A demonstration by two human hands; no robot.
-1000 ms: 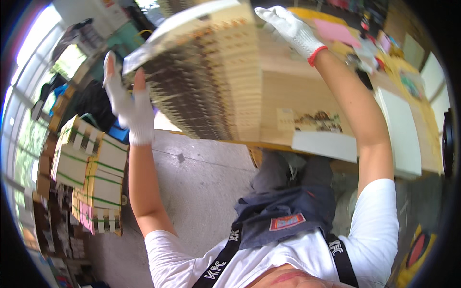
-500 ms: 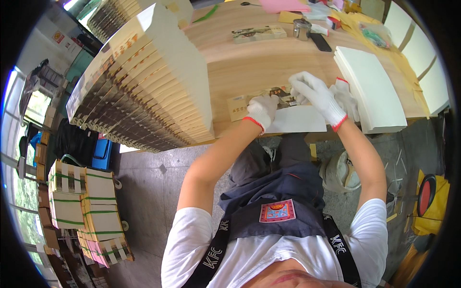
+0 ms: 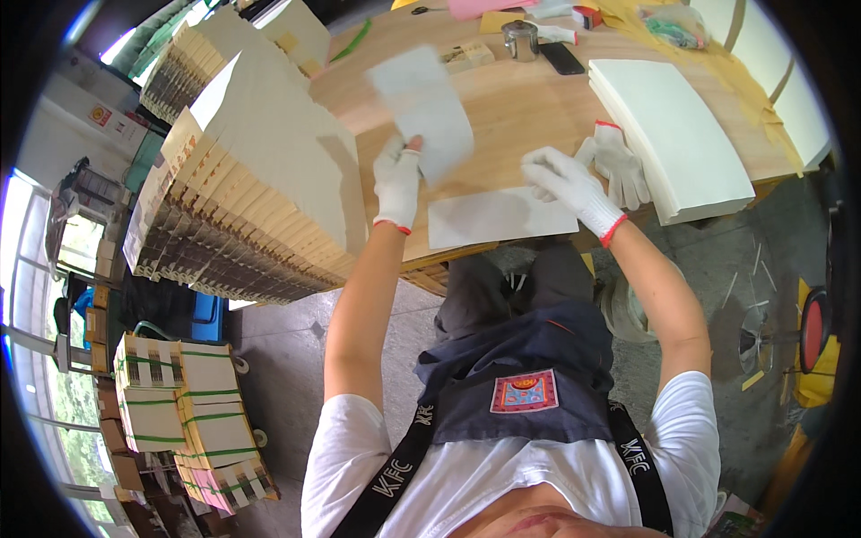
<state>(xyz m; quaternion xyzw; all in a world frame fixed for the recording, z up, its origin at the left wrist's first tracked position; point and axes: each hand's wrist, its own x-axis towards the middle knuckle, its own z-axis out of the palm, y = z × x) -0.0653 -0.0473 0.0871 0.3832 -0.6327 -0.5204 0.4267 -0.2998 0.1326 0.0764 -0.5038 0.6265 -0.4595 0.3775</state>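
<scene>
My left hand [image 3: 397, 182], in a white knitted glove with its thumb tip bare, pinches the lower edge of a pale paper sheet [image 3: 423, 112]. The sheet stands raised above the table, tilted and blurred by motion. Flat at the table's front edge lies another white sheet [image 3: 507, 218]. Close above that sheet's right end is my gloved right hand [image 3: 572, 186], its fingers loosely bent and apart, with nothing seen in them. A spare white glove with a red cuff [image 3: 619, 166] lies just beyond it.
A tall stack of bound printed books [image 3: 260, 179] rises at left. A thick white paper stack [image 3: 673, 139] stands at right. Farther back are a metal canister [image 3: 520, 41], a black phone [image 3: 562, 59] and a printed block [image 3: 468, 56]. Strapped paper bundles [image 3: 193, 403] stand on the floor.
My left hand has moved left and up, now holding a pale sheet. The printed sheet near the front edge is no longer seen there. My right hand has shifted slightly in view.
</scene>
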